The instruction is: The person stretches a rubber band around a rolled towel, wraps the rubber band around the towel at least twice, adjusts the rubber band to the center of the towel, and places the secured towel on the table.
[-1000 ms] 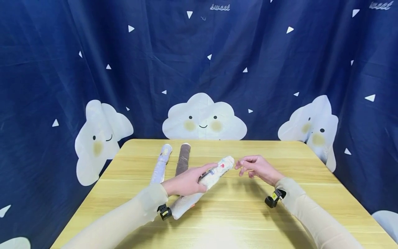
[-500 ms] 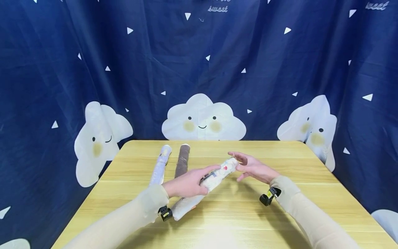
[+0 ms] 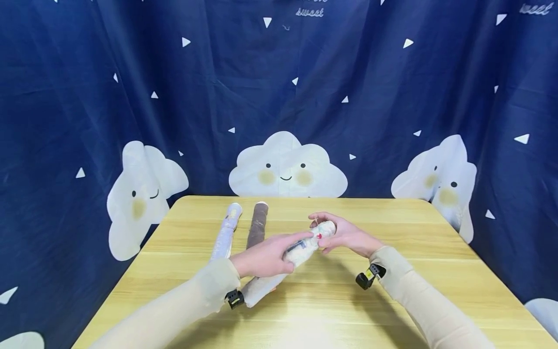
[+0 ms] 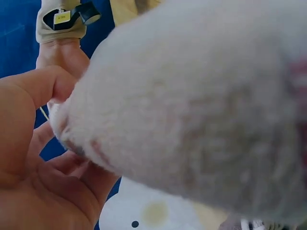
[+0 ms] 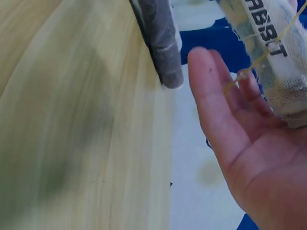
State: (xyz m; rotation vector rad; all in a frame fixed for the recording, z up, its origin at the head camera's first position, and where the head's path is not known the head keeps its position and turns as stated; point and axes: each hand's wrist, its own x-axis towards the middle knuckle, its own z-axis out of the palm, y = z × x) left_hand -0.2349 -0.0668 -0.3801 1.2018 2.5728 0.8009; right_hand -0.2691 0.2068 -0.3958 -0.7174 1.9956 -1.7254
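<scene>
My left hand grips a rolled white towel from above, around its middle. The roll slants over the table, far end to the right, and carries a red mark and dark lettering. At that far end is my right hand, thumb along the near side and fingers around the far side. A thin yellow rubber band stretches from the right fingertips across the lettered towel in the right wrist view. In the left wrist view the pale towel fills most of the picture. My left palm hides part of the roll.
A lavender roll and a brown roll lie side by side on the wooden table, left of the white one. A dark blue curtain with cloud prints hangs behind the table.
My right hand has moved left, from beside the towel's far end to around it, bringing the rubber band over the roll. The left hand has kept its grip nearly in place.
</scene>
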